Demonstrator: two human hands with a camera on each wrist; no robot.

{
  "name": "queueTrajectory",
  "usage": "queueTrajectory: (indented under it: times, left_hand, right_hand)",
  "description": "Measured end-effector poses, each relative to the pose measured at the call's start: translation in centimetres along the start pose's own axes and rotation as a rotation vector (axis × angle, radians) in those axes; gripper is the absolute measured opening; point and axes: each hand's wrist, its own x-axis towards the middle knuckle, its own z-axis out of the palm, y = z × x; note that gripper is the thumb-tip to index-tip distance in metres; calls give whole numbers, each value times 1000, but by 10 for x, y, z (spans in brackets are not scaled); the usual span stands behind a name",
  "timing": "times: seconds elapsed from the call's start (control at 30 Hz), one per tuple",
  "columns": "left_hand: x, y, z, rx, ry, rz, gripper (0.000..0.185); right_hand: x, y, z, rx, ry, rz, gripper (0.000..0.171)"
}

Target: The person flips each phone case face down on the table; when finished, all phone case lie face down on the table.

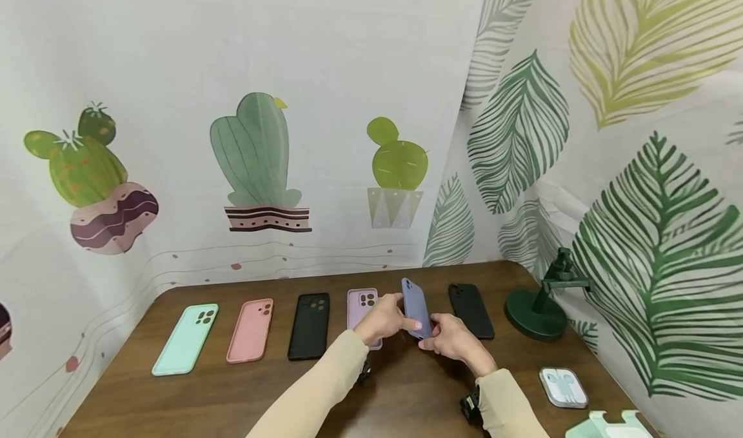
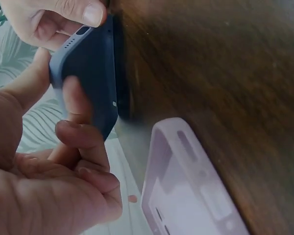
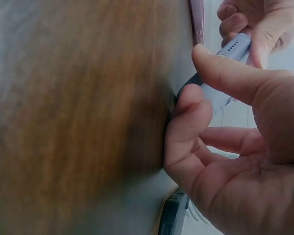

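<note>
Both hands (image 1: 424,331) pinching blue case (image 1: 415,302)

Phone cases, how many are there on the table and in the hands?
6. On the table, from the left: mint case, pink case, black case, lilac case, and far-right black case. Both hands hold the blue case. None seem hidden.

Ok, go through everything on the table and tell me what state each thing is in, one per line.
Blue phone case: lifted at its near end, held by both hands.
Left hand: grips the blue case.
Right hand: grips the blue case.
Lilac case: lying flat, partly behind the left hand.
Mint case, pink case, two black cases: lying flat, untouched.
Earphone box: lying flat, untouched.
Green stand: upright, holding nothing.
</note>
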Motion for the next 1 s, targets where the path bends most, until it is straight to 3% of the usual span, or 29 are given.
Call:
queueTrajectory:
  times: [0.27,0.43,0.6,1.0]
  left_hand:
    - [-2,2,2,312,70,49,53]
    - [-3,2,6,370,69,48,47]
    - [0,4,10,487,120,39,50]
    - [0,6,19,631,137,-45,55]
  right_hand:
    - [4,0,-1,-52,1,40,85]
    - [4,2,-1,-75,26,39,85]
    - [5,2,-1,-88,58,32,83]
    - [5,4,-2,-127,96,9,80]
